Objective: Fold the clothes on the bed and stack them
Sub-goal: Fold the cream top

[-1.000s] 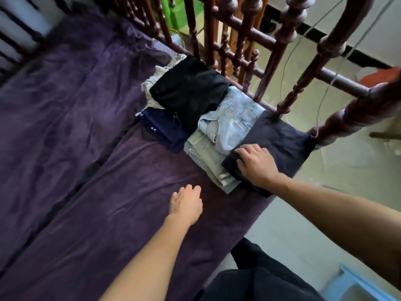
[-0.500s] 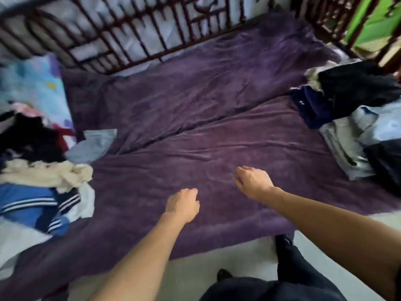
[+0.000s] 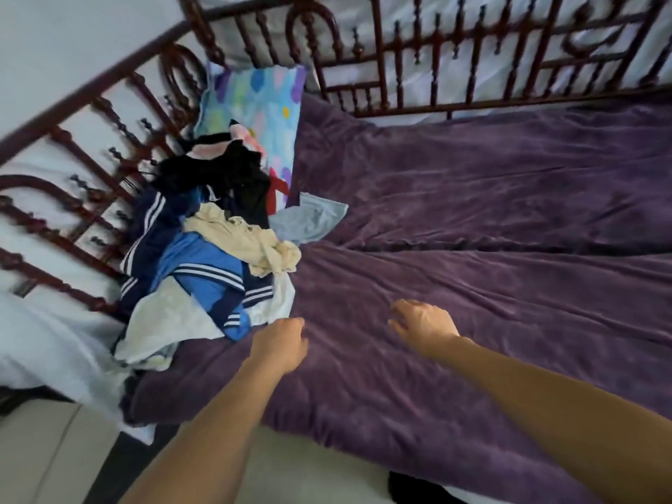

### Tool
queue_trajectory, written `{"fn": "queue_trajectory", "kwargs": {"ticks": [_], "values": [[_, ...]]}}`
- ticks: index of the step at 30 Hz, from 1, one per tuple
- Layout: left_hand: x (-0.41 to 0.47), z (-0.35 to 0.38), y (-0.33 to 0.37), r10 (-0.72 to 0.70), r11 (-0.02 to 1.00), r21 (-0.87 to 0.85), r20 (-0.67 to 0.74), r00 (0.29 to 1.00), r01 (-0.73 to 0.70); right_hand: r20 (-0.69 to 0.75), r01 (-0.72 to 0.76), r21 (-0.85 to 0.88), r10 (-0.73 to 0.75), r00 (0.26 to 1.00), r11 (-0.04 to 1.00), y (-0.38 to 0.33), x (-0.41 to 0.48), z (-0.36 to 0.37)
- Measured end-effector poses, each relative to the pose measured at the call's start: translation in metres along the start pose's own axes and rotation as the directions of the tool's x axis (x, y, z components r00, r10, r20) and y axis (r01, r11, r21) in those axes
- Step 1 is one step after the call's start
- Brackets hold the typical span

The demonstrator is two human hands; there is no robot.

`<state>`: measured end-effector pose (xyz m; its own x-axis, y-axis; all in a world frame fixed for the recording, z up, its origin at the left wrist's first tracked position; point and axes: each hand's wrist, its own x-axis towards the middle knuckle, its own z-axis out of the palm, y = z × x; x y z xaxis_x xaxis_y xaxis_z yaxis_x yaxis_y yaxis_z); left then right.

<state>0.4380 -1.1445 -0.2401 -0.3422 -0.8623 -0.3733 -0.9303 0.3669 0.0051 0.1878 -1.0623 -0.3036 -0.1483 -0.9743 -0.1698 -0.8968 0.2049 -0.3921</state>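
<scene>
A heap of unfolded clothes point(image 3: 203, 271) lies at the left end of the purple bed cover point(image 3: 472, 220): a blue and navy striped top point(image 3: 203, 281), a cream garment point(image 3: 251, 241), black clothes point(image 3: 225, 176), a white piece point(image 3: 171, 321) and a light blue piece point(image 3: 309, 221). My left hand point(image 3: 282, 345) hovers over the cover just right of the heap, fingers loosely curled, holding nothing. My right hand point(image 3: 423, 325) hangs further right above the cover, fingers loosely bent and empty. The folded stack is out of view.
A dark red metal bed rail point(image 3: 400, 67) runs along the far side and the left end. A colourful pillow point(image 3: 262, 103) leans in the far left corner. White bedding point(image 3: 43, 343) hangs at the left. Pale floor point(image 3: 309, 467) shows below the bed edge.
The view has swung left from the folded stack to the unfolded heap. My right hand has left the dark folded garment, and both hands now hover near the heap.
</scene>
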Motion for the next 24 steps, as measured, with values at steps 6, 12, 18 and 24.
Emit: {"fn": "queue_trajectory", "kwargs": {"ticks": [6,12,18,24], "values": [[0.069,-0.016,-0.097,-0.074,0.995,-0.061,0.022,0.997,0.075,0.091,0.015,0.028,-0.018,0.996,0.999,-0.074,0.1,0.032],[0.122,-0.016,-0.201,-0.114,0.988,-0.104,0.04,0.993,0.117,0.178,0.03,0.039,-0.036,0.983,0.999,-0.161,0.174,0.065],[0.214,-0.023,-0.303,-0.026,0.999,-0.043,-0.004,1.0,0.025,0.201,-0.095,0.006,0.092,0.975,0.995,-0.227,0.25,0.1],[0.317,-0.03,-0.376,0.121,0.992,-0.008,-0.135,0.983,-0.123,0.193,-0.282,-0.016,0.28,0.94,0.959,-0.276,0.345,0.147]]}}
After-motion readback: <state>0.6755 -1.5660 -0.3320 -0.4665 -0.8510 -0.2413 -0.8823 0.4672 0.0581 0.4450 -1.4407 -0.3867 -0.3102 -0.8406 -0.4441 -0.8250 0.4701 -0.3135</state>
